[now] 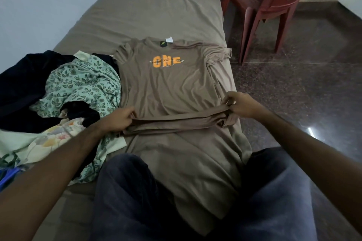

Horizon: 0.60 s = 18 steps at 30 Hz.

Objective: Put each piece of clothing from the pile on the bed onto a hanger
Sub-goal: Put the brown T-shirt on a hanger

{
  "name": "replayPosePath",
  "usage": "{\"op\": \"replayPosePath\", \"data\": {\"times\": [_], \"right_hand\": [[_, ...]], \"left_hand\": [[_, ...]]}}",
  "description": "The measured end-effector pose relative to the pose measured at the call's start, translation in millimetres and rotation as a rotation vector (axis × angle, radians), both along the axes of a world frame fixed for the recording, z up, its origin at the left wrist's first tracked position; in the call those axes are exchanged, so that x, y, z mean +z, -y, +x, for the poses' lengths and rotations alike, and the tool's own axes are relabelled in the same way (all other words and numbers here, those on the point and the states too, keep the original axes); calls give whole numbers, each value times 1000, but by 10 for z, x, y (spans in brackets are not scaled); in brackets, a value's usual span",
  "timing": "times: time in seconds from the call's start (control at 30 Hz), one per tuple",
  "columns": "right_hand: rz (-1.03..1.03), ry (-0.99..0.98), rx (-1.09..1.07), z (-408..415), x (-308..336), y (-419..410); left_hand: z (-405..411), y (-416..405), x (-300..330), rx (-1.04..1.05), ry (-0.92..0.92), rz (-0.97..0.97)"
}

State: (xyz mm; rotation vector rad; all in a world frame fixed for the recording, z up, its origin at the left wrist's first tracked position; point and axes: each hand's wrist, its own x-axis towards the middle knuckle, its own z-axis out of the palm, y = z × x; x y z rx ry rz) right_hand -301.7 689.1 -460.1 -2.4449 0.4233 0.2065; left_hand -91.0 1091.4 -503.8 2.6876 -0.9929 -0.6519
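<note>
Here the person sits at the foot of the bed (148,13), legs in dark trousers (137,201) stretched out on the tan sheet. A brown T-shirt (166,88) with an orange "ONE" print lies flat, front up, in the middle of the bed, its collar pointing away toward the far end. The left hand (119,119) pinches the bunched hem at the shirt's left corner, fingers curled round the cloth. The right hand (242,104) grips the hem at the right corner in the same way, so the fabric runs gathered between the two hands. Just left of the shirt lies the pile of clothes (64,92): a green leaf-patterned garment, dark pieces and a pale floral one. Red plastic chairs (272,6) stand on the floor beside the bed.
</note>
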Motion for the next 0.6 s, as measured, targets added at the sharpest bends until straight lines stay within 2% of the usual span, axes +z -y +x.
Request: {"op": "replayPosePath", "data": {"times": [0.07, 0.13, 0.17, 0.27, 0.3, 0.5, 0.6], "right_hand": [[-93, -41, -25, -24, -93, 84], [-138, -74, -29, -67, -186, 90], [-145, -88, -29, -93, -206, 84], [-170, -118, 33, -149, -256, 115], [-177, -114, 54, -169, -273, 129], [-151, 68, -45, -201, -316, 112], [-239, 19, 35, -234, -253, 130]], "left_hand": [[52, -87, 26, 74, 89, -55], [40, -149, 18, -5, 255, -22], [21, -164, -9, -79, 280, -5], [-62, -189, -70, -305, 148, 53], [-61, -214, -100, -354, 155, 79], [-70, -300, -134, -489, 387, 142], [-81, -358, 3, -633, 486, 206]]}}
